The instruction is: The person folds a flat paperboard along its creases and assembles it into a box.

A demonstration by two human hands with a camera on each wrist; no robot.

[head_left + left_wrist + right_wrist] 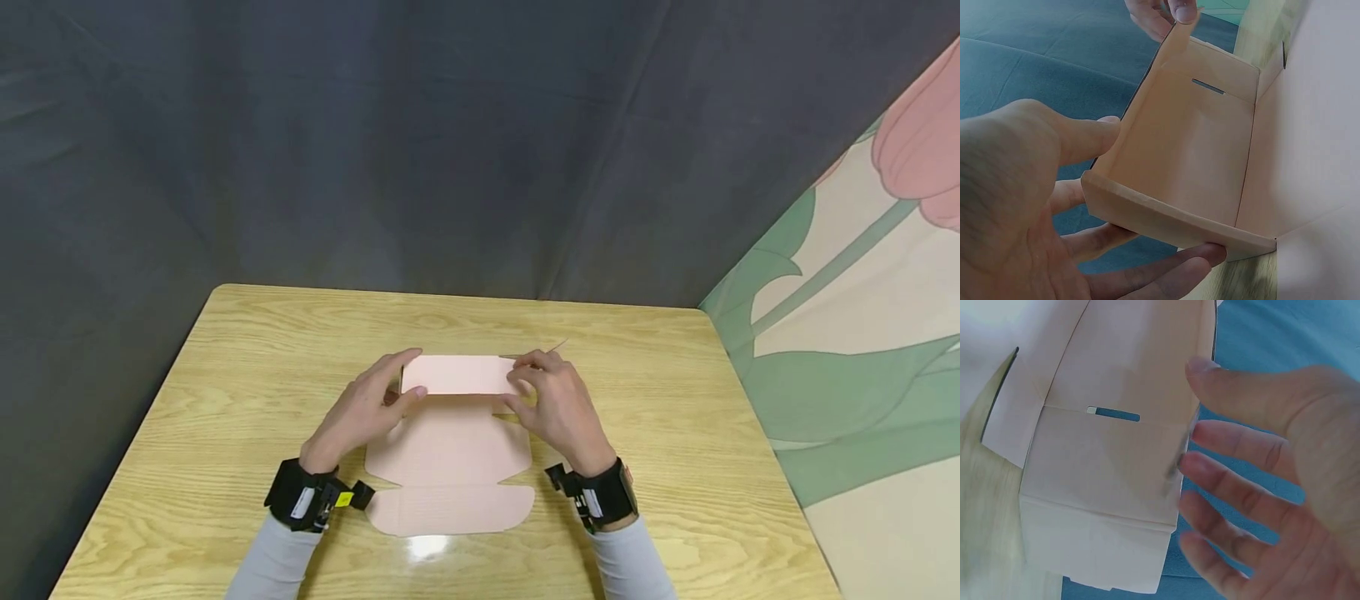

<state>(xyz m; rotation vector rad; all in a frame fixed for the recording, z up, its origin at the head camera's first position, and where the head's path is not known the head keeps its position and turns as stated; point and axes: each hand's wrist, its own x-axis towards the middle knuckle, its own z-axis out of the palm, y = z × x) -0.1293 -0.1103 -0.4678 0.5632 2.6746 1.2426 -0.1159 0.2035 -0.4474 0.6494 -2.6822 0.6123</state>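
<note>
Fingers of left hand, curled round left end of pink carton; those of right hand, pinching its right part; wood-grain surface, beneath carton.

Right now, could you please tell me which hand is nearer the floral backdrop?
Right: the right hand is at the right side of the cardboard, toward the floral backdrop; the left hand is at the opposite side, farther off.

A dark curtain hangs behind the wood-grain table, beside a tulip print.
</note>
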